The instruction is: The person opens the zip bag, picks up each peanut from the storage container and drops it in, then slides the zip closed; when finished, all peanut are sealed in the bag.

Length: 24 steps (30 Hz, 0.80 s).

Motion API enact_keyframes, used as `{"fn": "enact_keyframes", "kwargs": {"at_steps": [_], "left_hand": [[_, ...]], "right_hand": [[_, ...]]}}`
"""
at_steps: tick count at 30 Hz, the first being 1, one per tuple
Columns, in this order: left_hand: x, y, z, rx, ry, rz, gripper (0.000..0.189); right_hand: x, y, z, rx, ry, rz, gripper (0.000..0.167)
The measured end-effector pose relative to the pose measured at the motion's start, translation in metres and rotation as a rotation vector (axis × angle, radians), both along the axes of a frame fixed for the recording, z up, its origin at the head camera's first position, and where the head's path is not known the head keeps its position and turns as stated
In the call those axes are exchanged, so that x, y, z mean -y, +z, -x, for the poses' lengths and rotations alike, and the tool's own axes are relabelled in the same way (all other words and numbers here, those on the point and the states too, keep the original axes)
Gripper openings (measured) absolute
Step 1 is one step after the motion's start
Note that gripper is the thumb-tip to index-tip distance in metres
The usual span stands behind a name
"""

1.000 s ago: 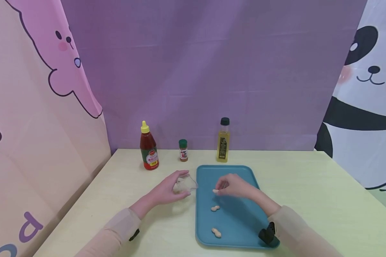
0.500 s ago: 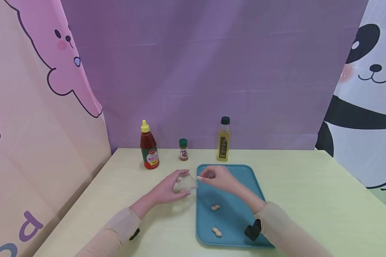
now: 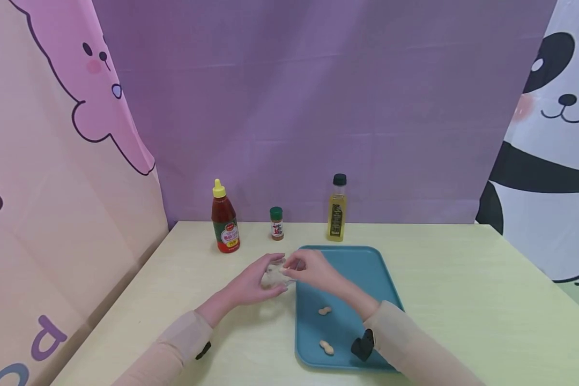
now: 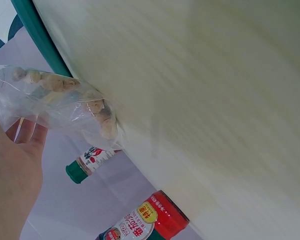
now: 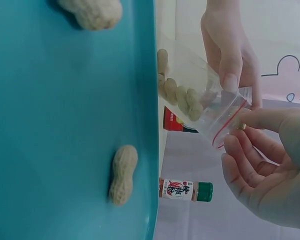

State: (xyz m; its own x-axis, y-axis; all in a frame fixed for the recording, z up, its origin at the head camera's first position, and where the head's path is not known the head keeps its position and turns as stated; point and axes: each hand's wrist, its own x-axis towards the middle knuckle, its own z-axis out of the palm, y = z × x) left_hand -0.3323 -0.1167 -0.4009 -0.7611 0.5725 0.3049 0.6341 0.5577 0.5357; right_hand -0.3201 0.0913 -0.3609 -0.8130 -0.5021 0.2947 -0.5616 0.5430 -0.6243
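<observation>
My left hand (image 3: pixel 253 280) holds a clear zip-lock bag (image 5: pixel 202 82) by its mouth, just left of the blue tray. Several peanuts (image 4: pixel 54 82) in their shells lie inside the bag, seen through the plastic. At the bag's red-striped opening, my right hand (image 3: pixel 313 269) pinches a peanut (image 5: pixel 242 126), mostly covered by the fingertips. Two more peanuts lie apart on the tray (image 3: pixel 354 262): one near its middle (image 3: pixel 325 310) and another peanut (image 3: pixel 326 347) closer to the front.
Along the table's back edge stand a ketchup bottle (image 3: pixel 225 222) with a yellow cap, a small green-capped spice jar (image 3: pixel 277 225) and an oil bottle (image 3: pixel 336 212). A purple cloth (image 3: pixel 289 107) hangs behind the table (image 3: pixel 453 289).
My right hand has moved left from above the tray to the bag's mouth, carrying the pinched peanut. The left hand and bag have stayed in place.
</observation>
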Motion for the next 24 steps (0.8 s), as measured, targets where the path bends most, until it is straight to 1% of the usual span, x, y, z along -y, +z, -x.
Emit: {"fn": "enact_keyframes", "kwargs": {"at_steps": [7,15,19,24], "left_hand": [[0.0,0.001,0.0,-0.003,-0.013,0.001,0.073],[0.0,0.001,0.0,0.008,-0.003,0.001,0.074],[-0.001,0.001,-0.001,0.017,0.0,0.0,0.074],[-0.001,0.002,-0.001,0.021,0.014,0.008,0.075]], "right_hand": [[0.001,0.0,-0.001,0.001,-0.004,0.006,0.008],[-0.003,-0.001,-0.002,-0.004,-0.011,0.004,0.011],[-0.01,-0.001,-0.002,-0.009,0.001,0.004,0.015],[-0.024,-0.001,-0.004,-0.021,0.011,-0.004,0.013]]}}
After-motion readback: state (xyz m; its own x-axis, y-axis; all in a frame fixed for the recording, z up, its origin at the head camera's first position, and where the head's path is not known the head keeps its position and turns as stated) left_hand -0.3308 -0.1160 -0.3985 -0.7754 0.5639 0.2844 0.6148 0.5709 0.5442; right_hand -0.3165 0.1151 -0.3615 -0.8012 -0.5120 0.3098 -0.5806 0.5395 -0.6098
